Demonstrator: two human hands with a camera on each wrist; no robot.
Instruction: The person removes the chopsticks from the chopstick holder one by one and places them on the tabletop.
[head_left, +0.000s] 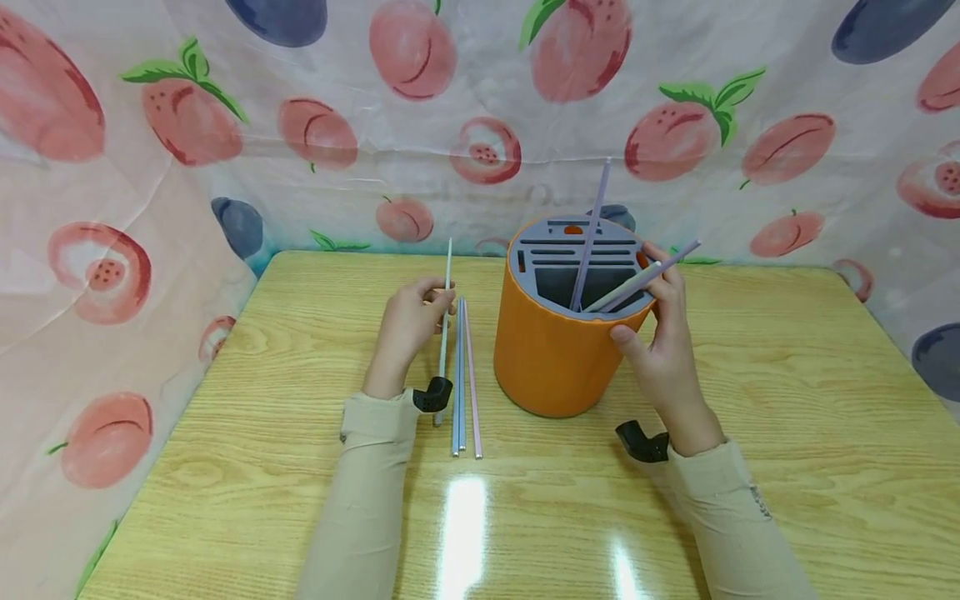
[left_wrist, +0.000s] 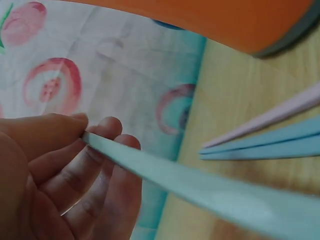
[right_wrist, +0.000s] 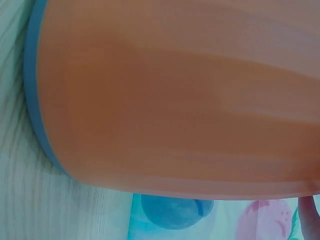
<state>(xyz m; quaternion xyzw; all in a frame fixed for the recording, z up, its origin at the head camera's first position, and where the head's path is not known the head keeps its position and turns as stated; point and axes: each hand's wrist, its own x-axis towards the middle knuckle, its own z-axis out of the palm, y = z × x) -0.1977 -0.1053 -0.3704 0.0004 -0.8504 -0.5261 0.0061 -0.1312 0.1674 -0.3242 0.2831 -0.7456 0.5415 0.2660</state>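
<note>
My left hand (head_left: 405, 329) pinches a pale green chopstick (head_left: 448, 268) near its thin upper end, between thumb and fingers. The left wrist view shows this chopstick (left_wrist: 200, 186) running from the fingertips toward the camera. At the rim of an orange cylindrical utensil holder (head_left: 555, 358), my right hand (head_left: 663, 342) grips the right side, thumb in front and fingers behind. Inside its grey slotted top stand a steep purple chopstick (head_left: 593, 227), a pale green one (head_left: 624, 286) and another purple one (head_left: 678, 255), both leaning right.
Two blue chopsticks (head_left: 458, 383) and a pink one (head_left: 472, 383) lie side by side on the wooden table (head_left: 262, 417), between the left hand and the holder. A fruit-print cloth (head_left: 337, 200) hangs behind the table and along its sides.
</note>
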